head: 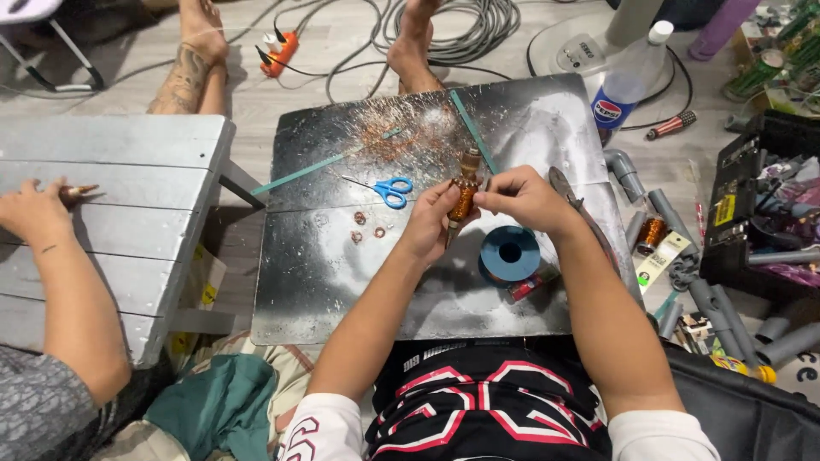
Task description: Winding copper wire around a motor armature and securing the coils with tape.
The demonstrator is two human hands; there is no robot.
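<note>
Scissors (391,191) with blue handles lie on the scorched metal board (342,282), left of the copper coil (465,198); small copper rings (367,225) sit below them, a blue spool (509,253) lower right of the coil, and pliers (571,198) just right. Nothing blocks the coil from above. Left hand (433,220) is curled around the coil's lower part, gripping it upright over the board's middle. Right hand (528,196) has its fingertips pinched together at the coil's side, wrist angled inward. A co-worker's hand (34,209) rests on the grey bench (128,171) far left.
</note>
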